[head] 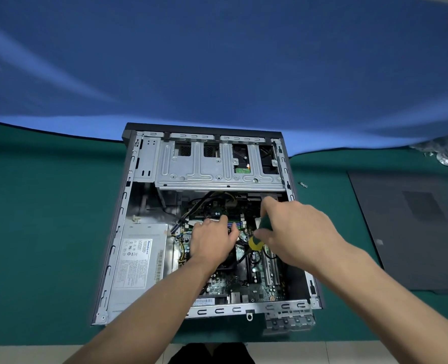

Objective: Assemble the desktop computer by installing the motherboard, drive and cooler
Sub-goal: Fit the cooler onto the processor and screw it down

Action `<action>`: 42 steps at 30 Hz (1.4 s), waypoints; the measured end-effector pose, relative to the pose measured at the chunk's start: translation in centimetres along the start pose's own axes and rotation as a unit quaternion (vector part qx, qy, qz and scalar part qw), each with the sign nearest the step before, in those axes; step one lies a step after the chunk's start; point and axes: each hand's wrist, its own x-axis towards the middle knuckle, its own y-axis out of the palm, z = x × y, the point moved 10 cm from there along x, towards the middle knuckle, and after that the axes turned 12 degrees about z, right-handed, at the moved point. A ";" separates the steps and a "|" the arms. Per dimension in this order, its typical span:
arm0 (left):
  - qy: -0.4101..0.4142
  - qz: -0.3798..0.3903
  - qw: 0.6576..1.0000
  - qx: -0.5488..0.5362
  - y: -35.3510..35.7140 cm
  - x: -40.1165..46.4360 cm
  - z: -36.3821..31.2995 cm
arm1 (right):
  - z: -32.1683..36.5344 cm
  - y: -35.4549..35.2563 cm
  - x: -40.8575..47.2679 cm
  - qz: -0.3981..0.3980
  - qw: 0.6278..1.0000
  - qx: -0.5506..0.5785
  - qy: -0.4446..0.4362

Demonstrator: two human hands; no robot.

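Observation:
The open computer case (217, 310) lies flat on the green mat. The green motherboard (244, 287) sits in its lower right part. My left hand (212, 240) lies on the black cooler (228, 262) at the board's middle, with its fingers curled over the far edge. My right hand (296, 232) grips a screwdriver (255, 243) with a green and yellow handle, pointing down at the board just right of the cooler. The tip is hidden. A drive (241, 160) shows inside the metal drive cage (191, 174) at the far end.
A grey power supply (139, 258) fills the case's near left corner. Black cables (199, 203) run over the board's far side. Two small screws (302, 184) lie on the mat right of the case. The dark side panel (414, 232) lies further right. A blue cloth (217, 61) hangs behind.

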 end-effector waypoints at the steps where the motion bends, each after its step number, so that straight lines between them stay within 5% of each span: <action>1: 0.002 -0.002 1.000 0.000 0.0 0.0 0.0 | -0.1 -0.3 -0.1 -0.020 1.000 -0.003 0.008; 4: 0.002 0.001 1.000 0.002 0.0 0.1 0.0 | -0.3 -0.8 -0.2 -0.055 0.998 0.006 0.022; 10: 0.003 0.002 1.000 0.001 0.1 0.1 0.0 | 0.7 -0.3 -0.3 0.004 0.998 0.026 -0.061; 15: 0.004 0.009 1.000 0.005 0.3 0.1 0.0 | 1.2 -0.1 -1.1 0.008 0.997 -0.071 0.003; 19: 0.005 0.007 1.000 0.003 0.0 0.2 -0.2 | 0.8 1.1 -0.7 0.081 0.996 0.009 -0.021; 24: 0.007 0.003 1.000 0.004 0.1 0.1 -0.2 | 0.9 0.0 -1.0 0.006 0.999 -0.031 0.007; 29: 0.004 -0.002 1.000 0.002 -0.2 0.0 -0.1 | 1.1 1.0 -0.8 0.048 0.998 0.027 -0.019; 35: 0.006 -0.002 1.000 -0.002 -0.2 -0.1 0.0 | 0.7 0.0 -1.0 -0.006 1.000 -0.013 0.017; 39: 0.003 0.003 1.000 -0.008 -0.2 -0.1 -0.1 | 0.7 0.9 -0.8 0.045 0.999 0.024 -0.002; 42: 0.007 0.000 1.000 -0.003 -0.2 -0.2 -0.2 | 0.5 0.1 -0.8 -0.002 1.000 0.015 0.006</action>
